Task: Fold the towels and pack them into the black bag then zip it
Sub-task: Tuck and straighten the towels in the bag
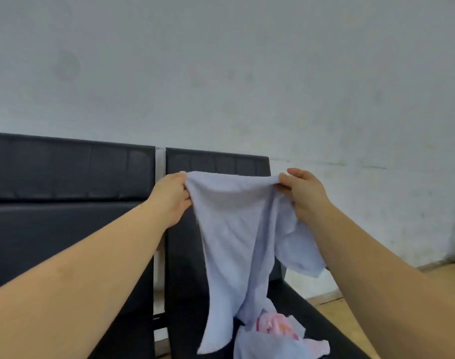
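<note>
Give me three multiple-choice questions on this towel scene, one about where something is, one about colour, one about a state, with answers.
1. Where does the pile of crumpled towels lie?
A. on the black padded seat
B. on the wooden floor
C. in a bag

2. What colour is the raised terry towel?
A. green
B. pale lilac-blue
C. yellow

3. How is the raised towel held?
A. folded flat on a seat
B. by one hand only
C. hanging, pinched at its top edge by both hands

Answers: 1 A, the pile rests on the dark seat below the hanging cloth. 2 B, its fabric is light lilac-blue. 3 C, the left hand and right hand each grip a top corner and the towel hangs down.
</note>
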`<state>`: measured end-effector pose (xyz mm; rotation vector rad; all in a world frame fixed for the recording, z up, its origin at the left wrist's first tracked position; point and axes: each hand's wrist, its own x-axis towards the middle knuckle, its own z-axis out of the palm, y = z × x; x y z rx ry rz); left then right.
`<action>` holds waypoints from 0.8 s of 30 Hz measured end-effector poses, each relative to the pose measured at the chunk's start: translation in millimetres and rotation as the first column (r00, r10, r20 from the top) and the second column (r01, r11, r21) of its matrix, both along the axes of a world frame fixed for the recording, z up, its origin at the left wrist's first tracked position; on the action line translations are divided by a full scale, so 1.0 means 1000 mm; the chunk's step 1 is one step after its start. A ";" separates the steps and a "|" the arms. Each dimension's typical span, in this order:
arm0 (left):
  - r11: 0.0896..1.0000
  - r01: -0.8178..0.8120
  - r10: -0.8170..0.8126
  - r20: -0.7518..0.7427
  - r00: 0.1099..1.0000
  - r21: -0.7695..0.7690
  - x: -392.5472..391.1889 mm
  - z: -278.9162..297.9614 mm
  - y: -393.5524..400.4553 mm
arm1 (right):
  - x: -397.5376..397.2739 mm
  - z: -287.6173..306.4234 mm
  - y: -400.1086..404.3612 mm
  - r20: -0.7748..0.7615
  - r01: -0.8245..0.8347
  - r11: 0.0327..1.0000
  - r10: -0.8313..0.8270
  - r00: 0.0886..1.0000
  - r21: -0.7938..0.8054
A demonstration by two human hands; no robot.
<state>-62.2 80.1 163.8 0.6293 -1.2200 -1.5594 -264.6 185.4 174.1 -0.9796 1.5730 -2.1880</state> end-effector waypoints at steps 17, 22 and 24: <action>0.963 -0.214 0.177 -0.216 0.960 -0.162 0.182 0.081 0.025 | 0.148 0.062 0.008 -0.011 -0.465 0.882 0.465 0.885 -0.079; 0.960 -0.273 0.253 -0.230 0.940 -0.057 0.243 0.044 0.056 | 0.203 0.026 0.009 0.013 -0.558 0.830 0.558 0.830 0.015; 0.950 -0.309 0.313 -0.226 0.923 0.052 0.267 0.016 0.068 | 0.225 -0.004 0.010 0.032 -0.591 0.805 0.590 0.807 0.056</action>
